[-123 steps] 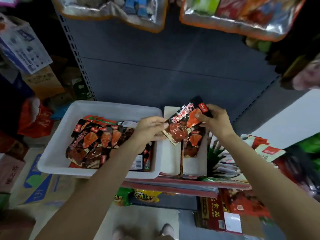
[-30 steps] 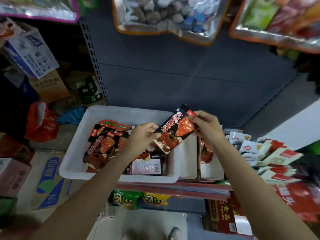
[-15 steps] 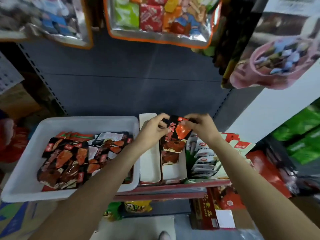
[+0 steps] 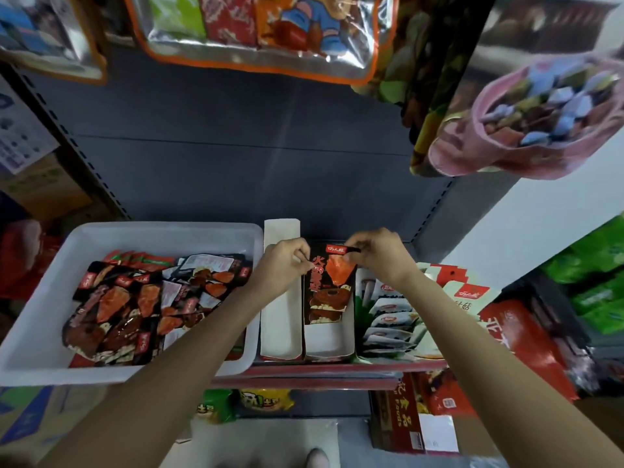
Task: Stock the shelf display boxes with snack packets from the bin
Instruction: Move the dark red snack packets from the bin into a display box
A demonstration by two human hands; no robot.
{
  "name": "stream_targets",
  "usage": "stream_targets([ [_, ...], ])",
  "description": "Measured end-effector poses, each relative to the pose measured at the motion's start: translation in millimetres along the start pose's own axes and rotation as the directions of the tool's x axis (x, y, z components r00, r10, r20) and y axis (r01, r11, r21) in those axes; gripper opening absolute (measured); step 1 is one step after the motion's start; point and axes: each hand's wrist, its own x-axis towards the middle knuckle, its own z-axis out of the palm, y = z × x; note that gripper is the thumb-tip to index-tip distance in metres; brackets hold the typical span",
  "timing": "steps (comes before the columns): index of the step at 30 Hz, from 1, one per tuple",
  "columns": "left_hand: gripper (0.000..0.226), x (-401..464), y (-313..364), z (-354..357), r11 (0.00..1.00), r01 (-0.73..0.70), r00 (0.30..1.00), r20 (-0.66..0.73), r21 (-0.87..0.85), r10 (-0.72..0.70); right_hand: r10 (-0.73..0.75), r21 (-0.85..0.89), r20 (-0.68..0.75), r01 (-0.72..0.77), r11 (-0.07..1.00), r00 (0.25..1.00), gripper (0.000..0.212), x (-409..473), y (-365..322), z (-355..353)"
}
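Left hand [image 4: 282, 266] and right hand [image 4: 378, 253] pinched the packet's [image 4: 329, 288] top corners inside the right box [image 4: 329, 342]; left box [image 4: 280, 332] lay beside it.

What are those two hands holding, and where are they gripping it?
One black-and-red snack packet: the left hand pinches its upper left edge, the right hand its top right corner.

On the shelf [image 4: 337, 369] I see the bin [image 4: 44, 332] at left, packets [image 4: 135, 309] piled in it. Just right of it stand two display boxes side by side: the left box [image 4: 280, 329], then the right box [image 4: 329, 339] with a packet [image 4: 329, 292] in its far end. Further right sits another box of pouches [image 4: 391, 319].
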Motion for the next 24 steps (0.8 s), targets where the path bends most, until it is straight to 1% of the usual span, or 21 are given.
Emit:
stream_targets([
  [3,0.01,3,3,0,0.999,-0.037,0.999,-0.027,-0.022,0.037,-0.019,0.014,0.031,0.019,1.0,0.999,0.009,3,0,3],
  [4,0.009,3,4,1,0.998,-0.061,0.997,-0.047,-0.004,0.06,-0.012,0.02,0.036,0.011,1.0,0.999,0.011,4,0,5],
  [7,0.006,5,-1,7,0.985,-0.104,0.992,-0.059,0.134,0.113,0.037,0.036,0.072,-0.04,0.999,0.997,0.011,7,3,8],
  [10,0.007,5,-9,15,0.952,-0.102,0.994,-0.017,0.29,0.112,0.057,0.055,0.112,-0.064,0.996,0.992,0.009,9,6,10],
  [13,0.009,3,-9,19,0.932,-0.098,0.995,0.002,0.349,0.104,0.064,0.046,0.108,-0.069,0.997,0.992,0.009,9,4,10],
  [16,0.013,1,-7,16,0.951,-0.095,0.995,-0.004,0.295,0.1,0.074,0.067,0.097,-0.081,0.994,0.992,0.01,8,-1,9],
  [18,0.018,-3,-7,8,0.968,-0.096,0.994,-0.035,0.233,0.107,0.055,0.07,0.076,-0.06,0.996,0.996,0.011,8,-11,8],
  [21,0.019,-15,-15,-16,0.987,-0.088,0.985,-0.137,0.137,0.107,-0.005,0.112,0.037,0.0,0.994,0.999,0.014,6,-37,13],
  [24,0.016,-34,-44,-46,0.996,-0.029,0.967,-0.248,0.086,0.049,-0.037,0.164,0.045,0.029,0.986,0.998,0.014,4,-67,35],
])
